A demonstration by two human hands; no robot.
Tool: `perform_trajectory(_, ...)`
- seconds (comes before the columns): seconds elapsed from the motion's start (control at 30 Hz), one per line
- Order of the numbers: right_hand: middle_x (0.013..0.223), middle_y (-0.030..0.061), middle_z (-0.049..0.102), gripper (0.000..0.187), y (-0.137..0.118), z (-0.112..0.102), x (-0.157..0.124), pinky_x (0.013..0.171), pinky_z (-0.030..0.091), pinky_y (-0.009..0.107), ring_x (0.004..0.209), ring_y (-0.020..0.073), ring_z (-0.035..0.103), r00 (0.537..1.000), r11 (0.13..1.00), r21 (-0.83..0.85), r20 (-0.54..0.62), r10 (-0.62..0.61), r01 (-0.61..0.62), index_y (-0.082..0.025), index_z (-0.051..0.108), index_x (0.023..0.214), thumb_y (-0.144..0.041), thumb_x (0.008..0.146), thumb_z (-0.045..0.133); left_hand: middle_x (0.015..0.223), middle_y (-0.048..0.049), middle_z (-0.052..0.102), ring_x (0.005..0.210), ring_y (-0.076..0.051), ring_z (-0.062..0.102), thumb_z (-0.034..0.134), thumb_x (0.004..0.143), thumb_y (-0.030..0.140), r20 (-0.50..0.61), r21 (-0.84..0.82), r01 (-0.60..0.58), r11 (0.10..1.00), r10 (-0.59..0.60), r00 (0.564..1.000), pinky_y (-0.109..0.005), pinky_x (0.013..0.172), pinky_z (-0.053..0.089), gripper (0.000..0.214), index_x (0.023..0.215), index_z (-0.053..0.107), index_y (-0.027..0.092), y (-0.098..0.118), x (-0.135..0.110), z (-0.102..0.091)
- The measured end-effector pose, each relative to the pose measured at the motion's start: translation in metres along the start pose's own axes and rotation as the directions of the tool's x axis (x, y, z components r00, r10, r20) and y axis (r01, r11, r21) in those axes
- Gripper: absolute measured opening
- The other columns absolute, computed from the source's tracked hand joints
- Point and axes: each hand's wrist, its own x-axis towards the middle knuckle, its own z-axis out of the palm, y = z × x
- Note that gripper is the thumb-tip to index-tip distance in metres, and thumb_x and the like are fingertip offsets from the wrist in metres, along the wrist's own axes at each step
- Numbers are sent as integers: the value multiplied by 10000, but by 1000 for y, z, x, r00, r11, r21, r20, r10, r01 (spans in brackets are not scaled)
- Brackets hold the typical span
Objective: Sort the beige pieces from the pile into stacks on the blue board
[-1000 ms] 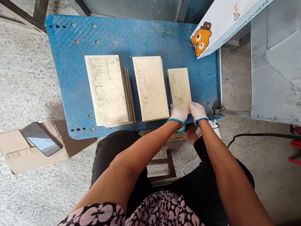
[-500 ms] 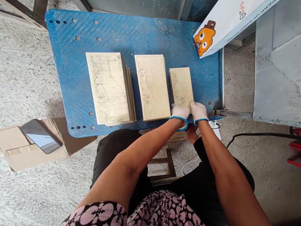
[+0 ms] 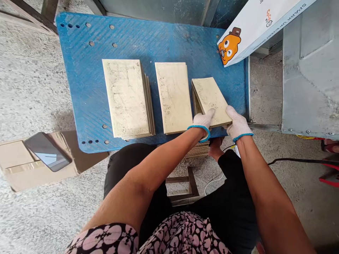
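Three stacks of pale, scuffed metal plates lie on a blue plastic board (image 3: pixel 79 88): a large stack (image 3: pixel 125 97) at the left, a middle stack (image 3: pixel 173 97), and a small stack at the right. Both my hands wear white knit gloves with blue cuffs. My left hand (image 3: pixel 202 121) and my right hand (image 3: pixel 237 123) grip the near end of the top small plate (image 3: pixel 212 98), which is swung clockwise and tilted off the plates beneath it (image 3: pixel 196 106).
A white carton with an orange cartoon figure (image 3: pixel 249 28) overhangs the board's far right corner. A phone (image 3: pixel 47 151) lies on flattened cardboard (image 3: pixel 16 165) at the left. A grey metal housing (image 3: pixel 309 70) stands at the right, with a black cable (image 3: pixel 304 161) on the concrete floor.
The top plate of the small stack has been lifted at its near end and swung to the right. My right hand moved right with it; my left hand stayed at the near left corner.
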Motion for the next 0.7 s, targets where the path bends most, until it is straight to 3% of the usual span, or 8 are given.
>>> perform_trajectory(0.17, 874, 43, 765, 280, 1, 3, -5, 625, 630, 265, 713, 157, 720, 989, 994, 63, 123, 85, -93, -141, 693, 1091, -316, 875, 726, 1151, -149, 714, 999, -256, 699, 634, 868, 520, 11, -182, -2, 983, 4, 1000, -356, 796, 567, 510, 1190, 675, 127, 8, -3, -1)
perform_trajectory(0.27, 887, 42, 771, 278, 1, 2, -4, 614, 631, 268, 724, 161, 727, 993, 992, 87, 86, 85, -93, -141, 690, 1098, -304, 874, 722, 1165, -124, 715, 1042, -243, 691, 672, 861, 450, 29, -233, -25, 972, 33, 999, -341, 850, 561, 450, 1192, 677, 144, 15, -12, 1)
perform_trajectory(0.47, 881, 37, 770, 306, -2, -3, -21, 647, 636, 293, 744, 180, 733, 999, 994, 103, 27, -30, 27, -134, 694, 1081, -310, 837, 745, 1197, -131, 714, 1046, -224, 697, 683, 868, 362, 91, -328, -65, 942, 101, 991, -352, 912, 568, 372, 1158, 678, 130, 15, -33, 5)
perform_trajectory(0.57, 857, 39, 762, 352, -8, -11, -39, 601, 622, 276, 748, 194, 733, 989, 989, 63, 49, -140, 136, -139, 696, 1050, -376, 801, 774, 1163, -124, 729, 1056, -229, 699, 692, 861, 329, 184, -384, -108, 917, 191, 964, -355, 933, 568, 346, 1135, 691, 118, 12, -47, 2)
perform_trajectory(0.7, 885, 20, 750, 423, -15, -26, -69, 564, 594, 259, 763, 189, 726, 967, 970, 7, 74, -243, 243, -184, 685, 1060, -473, 765, 778, 1177, -158, 718, 1133, -286, 668, 730, 825, 411, 379, -382, -115, 917, 269, 885, -428, 991, 540, 484, 1197, 670, 106, 20, -59, -19)
